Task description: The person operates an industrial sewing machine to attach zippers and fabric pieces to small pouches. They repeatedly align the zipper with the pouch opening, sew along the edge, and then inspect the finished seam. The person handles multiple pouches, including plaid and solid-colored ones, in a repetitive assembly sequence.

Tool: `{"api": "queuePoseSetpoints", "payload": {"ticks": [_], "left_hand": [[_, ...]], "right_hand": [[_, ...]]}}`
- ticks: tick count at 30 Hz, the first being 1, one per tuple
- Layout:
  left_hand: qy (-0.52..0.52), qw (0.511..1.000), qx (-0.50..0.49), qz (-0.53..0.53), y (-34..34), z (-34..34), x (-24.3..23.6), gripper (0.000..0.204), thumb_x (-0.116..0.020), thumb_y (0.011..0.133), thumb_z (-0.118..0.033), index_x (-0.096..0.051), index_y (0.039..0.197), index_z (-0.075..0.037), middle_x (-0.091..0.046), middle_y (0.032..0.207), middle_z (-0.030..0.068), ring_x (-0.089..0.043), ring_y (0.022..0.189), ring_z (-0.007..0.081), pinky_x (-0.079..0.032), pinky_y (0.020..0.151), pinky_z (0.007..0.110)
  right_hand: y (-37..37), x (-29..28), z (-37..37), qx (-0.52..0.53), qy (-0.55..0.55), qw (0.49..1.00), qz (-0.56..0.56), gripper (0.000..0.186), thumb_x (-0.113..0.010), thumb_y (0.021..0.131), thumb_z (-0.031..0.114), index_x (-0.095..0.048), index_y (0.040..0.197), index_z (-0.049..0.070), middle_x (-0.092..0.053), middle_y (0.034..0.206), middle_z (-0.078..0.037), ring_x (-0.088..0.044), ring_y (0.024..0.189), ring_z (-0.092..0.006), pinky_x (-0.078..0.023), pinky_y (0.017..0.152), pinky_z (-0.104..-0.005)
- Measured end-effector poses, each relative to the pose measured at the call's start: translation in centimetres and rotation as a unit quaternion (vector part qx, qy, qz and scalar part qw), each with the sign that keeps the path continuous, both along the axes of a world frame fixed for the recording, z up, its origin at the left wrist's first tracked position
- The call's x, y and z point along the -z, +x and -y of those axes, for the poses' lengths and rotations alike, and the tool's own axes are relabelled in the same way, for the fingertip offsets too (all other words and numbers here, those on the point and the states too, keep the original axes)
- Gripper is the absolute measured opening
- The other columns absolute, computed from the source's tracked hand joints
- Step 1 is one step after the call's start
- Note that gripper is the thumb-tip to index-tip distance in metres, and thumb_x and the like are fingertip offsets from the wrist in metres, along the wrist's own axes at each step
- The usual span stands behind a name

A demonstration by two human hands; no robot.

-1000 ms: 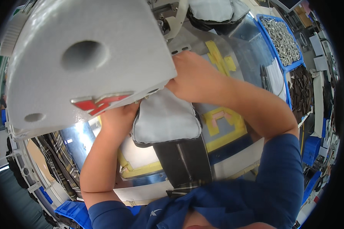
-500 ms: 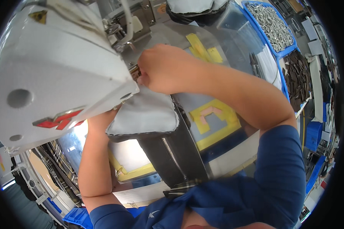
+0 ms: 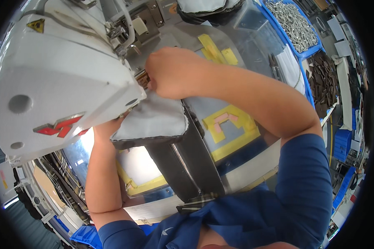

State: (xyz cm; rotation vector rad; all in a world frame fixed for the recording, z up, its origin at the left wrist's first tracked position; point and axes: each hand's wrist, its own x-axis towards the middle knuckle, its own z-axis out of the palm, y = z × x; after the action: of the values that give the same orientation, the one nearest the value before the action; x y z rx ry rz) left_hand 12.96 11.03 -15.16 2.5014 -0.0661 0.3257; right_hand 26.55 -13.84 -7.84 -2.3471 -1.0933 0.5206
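Note:
A partly made bag [image 3: 164, 172] lies under the white sewing machine head [image 3: 62, 79], its black body with a silver zipper hanging towards me and its grey lining [image 3: 153, 118] facing up. My right hand [image 3: 166, 72] is curled closed at the far end of the lining, beside the needle area. Its fingertips are turned away, so what they grip is hidden. Coming up on the left, my left hand [image 3: 108, 128] reaches behind the machine head by the bag's left edge. Only its back near the wrist shows; the fingers are covered.
Yellow tape [image 3: 232, 124] marks the machine table on both sides of the bag. Another grey-lined black piece [image 3: 210, 8] sits at the far side. To the right are tweezers-like tools [image 3: 276, 68], a blue tray of metal hardware [image 3: 293, 27] and many dark brown pieces [image 3: 323, 83].
The machine, bag and table have all shifted slightly left in view. Both hands keep nearly the same place against the bag, and the right one stays closed.

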Motion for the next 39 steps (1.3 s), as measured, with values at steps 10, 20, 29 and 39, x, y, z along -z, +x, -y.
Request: {"api": "queuePoseSetpoints", "payload": {"ticks": [10,20,29,39], "left_hand": [[0.068,0.997,0.036,0.013,0.2,0.7,-0.7,0.035,-0.094,0.078,-0.004,-0.079,0.11,-0.001,-0.081,0.104,0.0093,-0.078,0.093,0.0229,-0.062,0.082,0.037],[0.093,0.995,0.028,0.034,0.3,2.3,-1.8,0.031,-0.086,0.083,-0.007,-0.08,0.113,-0.008,-0.08,0.11,0.0076,-0.075,0.103,0.0248,-0.058,0.089,0.039],[-0.03,0.99,-0.037,-0.13,-1.1,1.3,-0.2,0.034,-0.078,0.091,-0.008,-0.077,0.124,-0.009,-0.075,0.126,0.0122,-0.069,0.121,0.0341,-0.053,0.106,0.044],[0.057,0.998,0.035,-0.013,-0.3,1.0,-1.1,0.029,-0.08,0.089,-0.004,-0.078,0.118,-0.004,-0.078,0.115,0.0111,-0.073,0.103,0.0279,-0.058,0.09,0.039]], "right_hand": [[0.6,-0.3,-0.4,-0.027,-0.03,0.999,0.007,0.023,-0.065,0.078,0.01,-0.079,0.092,-0.003,-0.077,0.093,-0.024,-0.076,0.096,-0.0437,-0.062,0.081,-0.0525],[0.7,1.5,-0.1,-0.032,0.009,0.999,0.038,0.027,-0.072,0.087,0.022,-0.078,0.088,-0.005,-0.076,0.092,-0.026,-0.074,0.096,-0.0448,-0.06,0.085,-0.0521],[0.8,0.2,0.5,-0.022,-0.021,0.999,0.043,0.029,-0.072,0.087,0.022,-0.077,0.086,-0.006,-0.075,0.087,-0.026,-0.074,0.092,-0.0446,-0.06,0.084,-0.0514],[0.5,-0.7,1.5,-0.02,0.005,1.0,0.014,0.028,-0.07,0.089,0.023,-0.076,0.082,-0.003,-0.072,0.083,-0.025,-0.072,0.088,-0.046,-0.057,0.081,-0.0539]]}}
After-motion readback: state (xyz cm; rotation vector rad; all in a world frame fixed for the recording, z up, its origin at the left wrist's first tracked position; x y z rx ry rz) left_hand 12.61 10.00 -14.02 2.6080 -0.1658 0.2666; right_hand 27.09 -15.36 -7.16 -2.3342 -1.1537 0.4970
